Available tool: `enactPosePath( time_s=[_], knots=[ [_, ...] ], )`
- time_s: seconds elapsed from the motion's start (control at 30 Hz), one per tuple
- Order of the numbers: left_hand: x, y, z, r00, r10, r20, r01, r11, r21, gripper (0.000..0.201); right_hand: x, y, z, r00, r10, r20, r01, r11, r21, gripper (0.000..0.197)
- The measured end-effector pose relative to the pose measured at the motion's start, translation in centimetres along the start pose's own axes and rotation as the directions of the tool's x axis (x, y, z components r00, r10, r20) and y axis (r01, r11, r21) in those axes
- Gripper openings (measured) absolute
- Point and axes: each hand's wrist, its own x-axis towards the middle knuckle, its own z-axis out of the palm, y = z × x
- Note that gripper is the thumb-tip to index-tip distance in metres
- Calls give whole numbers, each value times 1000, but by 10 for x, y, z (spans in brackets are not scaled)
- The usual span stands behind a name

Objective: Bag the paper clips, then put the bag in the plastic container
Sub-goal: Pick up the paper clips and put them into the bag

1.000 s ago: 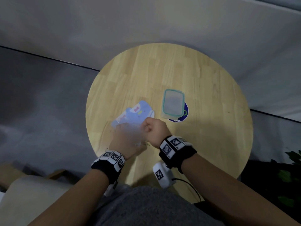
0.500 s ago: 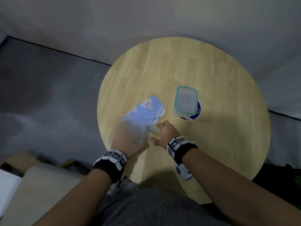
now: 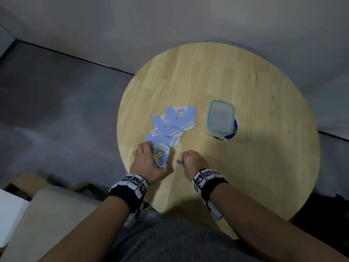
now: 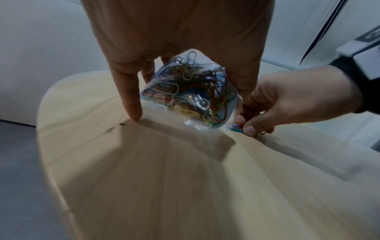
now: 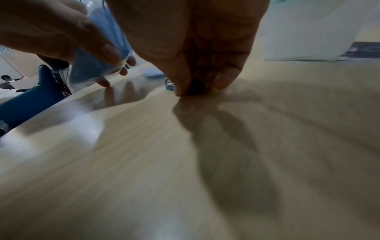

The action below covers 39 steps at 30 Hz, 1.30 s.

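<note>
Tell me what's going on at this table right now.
A person is bagging paper clips at a round wooden table. The left hand holds a clear bag already stuffed with colored clips. The right hand pinches a few loose clips off the tabletop beside the bag. The plastic container sits farther back with its lid on, next to some blue printed bags. The bag hasn't gone into it yet.

Glossy clear plastic bag (image 4: 191,97); smooth pale matt wood table (image 3: 255,167).
</note>
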Motion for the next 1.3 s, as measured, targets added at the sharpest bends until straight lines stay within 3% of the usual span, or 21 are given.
enactPosePath(
  time_s=[0.2, 0.3, 0.4, 0.47, 0.6, 0.67, 0.77, 1.0, 1.1, 1.2, 1.27, 1.3],
  knots=[
    [0, 5, 7, 999, 30, 12, -30, 999, 16, 75, -9, 2, -3, 999, -38, 18, 39, 999, -25, 29],
    [0, 8, 7, 999, 36, 16, -36, 999, 12, 70, -13, 10, -5, 1000, 4, -11, -2, 989, 151, 22],
    [1, 14, 9, 999, 40, 7, -40, 999, 2, 74, -11, 18, -16, 973, 218, -79, -147, 846, 512, 18],
    [2, 21, 11, 999, 26, 23, -25, 999, -21, 79, -9, 20, -31, 937, 324, -131, -155, 721, 675, 18],
    [5, 43, 13, 998, 54, 15, -53, 996, -71, 78, -9, 9, -69, 936, 291, -195, -13, 585, 811, 28],
    [8, 52, 13, 998, 70, 9, -69, 993, -93, 80, -11, 3, -79, 933, 288, -218, 9, 584, 811, 28],
    [11, 62, 12, 995, 94, -9, -95, 988, -121, 77, -14, 0, -82, 924, 302, -234, -22, 653, 757, 22],
    [7, 59, 15, 993, 116, -4, -115, 987, -108, 79, -21, -2, -85, 948, 247, -200, -38, 713, 700, 9],
    [5, 61, 13, 991, 128, -24, -130, 983, -128, 80, -21, 0, -81, 958, 211, -194, -1, 681, 732, 24],
    [6, 59, 5, 992, 120, -41, -125, 982, -142, 80, -15, 13, -77, 894, 360, -267, -4, 602, 798, 28],
    [7, 52, 2, 995, 96, -38, -100, 987, -123, 83, -12, 23, -71, 866, 411, -284, -50, 637, 769, 21],
    [8, 48, 0, 997, 72, -25, -75, 991, -111, 89, -11, 27, -67, 879, 394, -268, -90, 691, 717, 15]
  ],
)
